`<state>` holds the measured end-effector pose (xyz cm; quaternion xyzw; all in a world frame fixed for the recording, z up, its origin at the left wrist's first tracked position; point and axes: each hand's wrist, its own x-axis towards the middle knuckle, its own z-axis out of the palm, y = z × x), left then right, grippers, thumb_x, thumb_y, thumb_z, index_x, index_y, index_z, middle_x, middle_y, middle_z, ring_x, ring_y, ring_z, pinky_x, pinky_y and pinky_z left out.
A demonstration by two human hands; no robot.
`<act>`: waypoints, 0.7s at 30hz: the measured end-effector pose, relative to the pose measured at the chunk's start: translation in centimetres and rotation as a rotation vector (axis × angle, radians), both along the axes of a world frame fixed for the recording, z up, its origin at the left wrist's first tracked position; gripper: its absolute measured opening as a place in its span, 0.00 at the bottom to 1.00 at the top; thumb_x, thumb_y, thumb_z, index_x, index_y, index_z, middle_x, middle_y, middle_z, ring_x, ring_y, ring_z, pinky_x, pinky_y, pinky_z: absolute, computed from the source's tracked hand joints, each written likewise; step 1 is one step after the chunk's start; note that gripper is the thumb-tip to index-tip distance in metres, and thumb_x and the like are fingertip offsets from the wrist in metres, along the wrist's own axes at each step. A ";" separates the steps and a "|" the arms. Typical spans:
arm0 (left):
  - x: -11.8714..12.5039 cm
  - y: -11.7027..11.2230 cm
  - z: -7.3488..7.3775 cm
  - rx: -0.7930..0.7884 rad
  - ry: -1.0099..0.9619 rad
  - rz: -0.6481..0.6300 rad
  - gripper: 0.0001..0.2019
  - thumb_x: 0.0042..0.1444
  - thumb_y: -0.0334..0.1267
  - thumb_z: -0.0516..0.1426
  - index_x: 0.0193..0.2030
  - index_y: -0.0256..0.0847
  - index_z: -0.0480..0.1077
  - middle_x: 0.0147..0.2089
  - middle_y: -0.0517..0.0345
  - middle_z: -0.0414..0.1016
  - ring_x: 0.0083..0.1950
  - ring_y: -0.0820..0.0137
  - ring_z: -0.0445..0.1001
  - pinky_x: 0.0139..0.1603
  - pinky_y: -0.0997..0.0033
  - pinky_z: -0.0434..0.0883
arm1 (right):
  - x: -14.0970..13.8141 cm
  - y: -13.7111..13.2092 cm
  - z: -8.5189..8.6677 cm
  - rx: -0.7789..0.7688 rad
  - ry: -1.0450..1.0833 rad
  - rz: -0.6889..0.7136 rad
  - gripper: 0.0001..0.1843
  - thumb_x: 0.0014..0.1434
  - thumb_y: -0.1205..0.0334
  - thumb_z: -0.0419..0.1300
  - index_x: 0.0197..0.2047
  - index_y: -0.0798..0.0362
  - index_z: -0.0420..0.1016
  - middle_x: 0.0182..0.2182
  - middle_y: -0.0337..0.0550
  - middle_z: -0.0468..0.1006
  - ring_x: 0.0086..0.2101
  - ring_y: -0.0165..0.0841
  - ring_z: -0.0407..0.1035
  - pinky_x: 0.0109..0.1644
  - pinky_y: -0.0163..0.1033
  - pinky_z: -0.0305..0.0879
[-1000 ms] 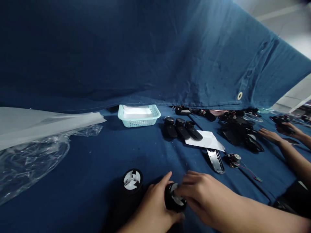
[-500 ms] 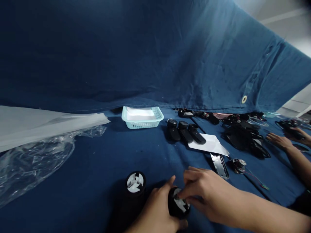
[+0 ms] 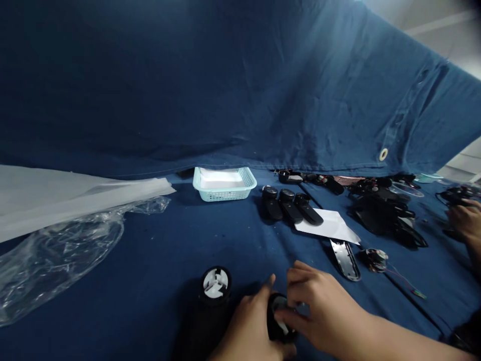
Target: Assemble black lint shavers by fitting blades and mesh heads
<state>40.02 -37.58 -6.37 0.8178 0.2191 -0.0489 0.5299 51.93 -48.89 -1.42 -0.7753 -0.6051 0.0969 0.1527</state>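
My left hand (image 3: pixel 252 321) is wrapped round a black cylindrical housing (image 3: pixel 276 326), whose round open end faces up with a pale insert inside. Over that opening, my right hand (image 3: pixel 313 303) has its fingers curled in a pinch and its thumb at the insert. A small greyish bit shows by those fingers, too little to name. To the left stands a second black housing (image 3: pixel 203 298) of the same kind, with a white segmented insert (image 3: pixel 215 284) in its top; its lower part fades into shadow.
A light-blue basket (image 3: pixel 224 194) holds white paper. Three black handheld devices (image 3: pixel 288 205) lie by a white sheet (image 3: pixel 330 226) and a silver-edged shell (image 3: pixel 344 259). A wired motor-like part (image 3: pixel 377 259) is right. Clear plastic (image 3: pixel 75 255) lies left. Another person's hand (image 3: pixel 466 220) works far right.
My right thumb and fingers have shifted over the housing's open end, covering more of the insert. The view has moved slightly. The other person's hands have moved right.
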 end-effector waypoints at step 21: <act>-0.2 -0.1 0.6 -0.075 -0.020 0.026 0.52 0.35 0.30 0.67 0.70 0.43 0.52 0.59 0.47 0.71 0.58 0.53 0.69 0.62 0.55 0.64 | -0.7 -3.9 -1.6 0.324 0.112 -0.014 0.15 0.68 0.58 0.50 0.41 0.49 0.78 0.47 0.50 0.76 0.47 0.40 0.73 0.48 0.42 0.75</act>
